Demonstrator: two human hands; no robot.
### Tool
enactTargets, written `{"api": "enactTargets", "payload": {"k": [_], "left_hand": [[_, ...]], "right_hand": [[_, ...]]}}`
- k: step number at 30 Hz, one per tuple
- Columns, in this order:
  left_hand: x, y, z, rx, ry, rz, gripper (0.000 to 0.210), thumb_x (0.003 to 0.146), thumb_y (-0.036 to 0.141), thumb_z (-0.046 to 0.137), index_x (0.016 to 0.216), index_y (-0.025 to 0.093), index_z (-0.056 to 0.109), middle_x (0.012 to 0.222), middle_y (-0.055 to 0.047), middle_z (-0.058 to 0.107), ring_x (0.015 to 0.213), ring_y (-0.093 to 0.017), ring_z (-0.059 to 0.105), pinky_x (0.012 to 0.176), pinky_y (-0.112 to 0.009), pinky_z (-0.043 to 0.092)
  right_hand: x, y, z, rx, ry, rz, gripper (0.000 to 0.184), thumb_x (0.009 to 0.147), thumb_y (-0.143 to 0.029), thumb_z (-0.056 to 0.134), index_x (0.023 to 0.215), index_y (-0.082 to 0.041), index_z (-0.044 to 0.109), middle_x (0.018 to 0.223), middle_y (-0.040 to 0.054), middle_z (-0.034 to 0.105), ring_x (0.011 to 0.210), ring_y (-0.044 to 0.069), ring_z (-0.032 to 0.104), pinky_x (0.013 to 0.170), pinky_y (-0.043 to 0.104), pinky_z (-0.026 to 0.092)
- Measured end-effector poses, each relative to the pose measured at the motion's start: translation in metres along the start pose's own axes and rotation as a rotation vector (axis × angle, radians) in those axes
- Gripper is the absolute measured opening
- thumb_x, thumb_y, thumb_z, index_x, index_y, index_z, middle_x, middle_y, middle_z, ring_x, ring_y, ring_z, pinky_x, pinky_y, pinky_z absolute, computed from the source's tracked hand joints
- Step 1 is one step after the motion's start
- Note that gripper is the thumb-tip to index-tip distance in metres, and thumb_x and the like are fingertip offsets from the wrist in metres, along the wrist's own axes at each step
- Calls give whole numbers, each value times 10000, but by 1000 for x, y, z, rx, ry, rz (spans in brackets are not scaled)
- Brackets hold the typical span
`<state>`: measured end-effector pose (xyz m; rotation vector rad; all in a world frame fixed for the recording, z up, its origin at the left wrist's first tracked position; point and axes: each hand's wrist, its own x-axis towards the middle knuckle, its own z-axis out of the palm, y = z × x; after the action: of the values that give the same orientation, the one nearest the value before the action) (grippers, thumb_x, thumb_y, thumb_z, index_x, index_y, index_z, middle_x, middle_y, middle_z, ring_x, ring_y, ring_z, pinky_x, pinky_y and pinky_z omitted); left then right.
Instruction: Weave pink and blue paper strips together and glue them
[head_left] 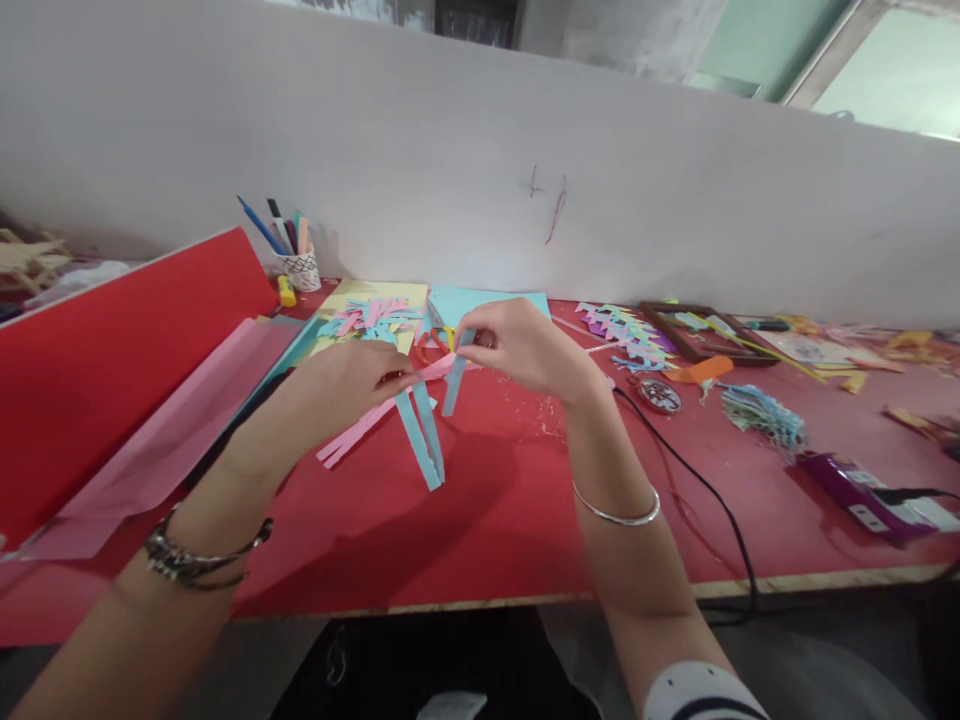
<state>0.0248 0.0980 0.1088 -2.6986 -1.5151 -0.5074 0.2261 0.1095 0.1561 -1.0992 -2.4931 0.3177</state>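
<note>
Pinching dangling pale-blue paper strips (410,425) in my left hand (334,385) and a shorter pale-blue paper piece (453,390) in my right hand (517,340) over the red bench (495,530), I judge the far-left pink-and-blue cut-paper pile (375,315) done, these unfinished.

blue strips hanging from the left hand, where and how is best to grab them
Probably by the lower ends of the blue strips, coming from the near side of the table: the left hand covers the upper ends, while the lower ends are free and point toward that side. A light, flat pinch should suit, as they look thin and narrow.
</note>
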Motion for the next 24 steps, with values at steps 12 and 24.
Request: {"api": "enactTargets", "payload": {"k": [12,24], "left_hand": [[1,0,-3,-75,102,138,587,869,575,208,699,190,618,626,-23,606,567,-134,518,541,-245,359],[-7,0,-12,-150,103,26,369,843,468,386,628,197,513,576,17,543,523,-108,457,513,-231,325]], "right_hand": [[1,-6,5,78,-42,-34,181,749,-110,445,732,-128,624,646,1,547,610,80,440,608,221,315],[0,-16,6,0,-65,-43,154,763,-110,457,834,-142,590,747,10,576,663,92,451,621,232,294]]}}
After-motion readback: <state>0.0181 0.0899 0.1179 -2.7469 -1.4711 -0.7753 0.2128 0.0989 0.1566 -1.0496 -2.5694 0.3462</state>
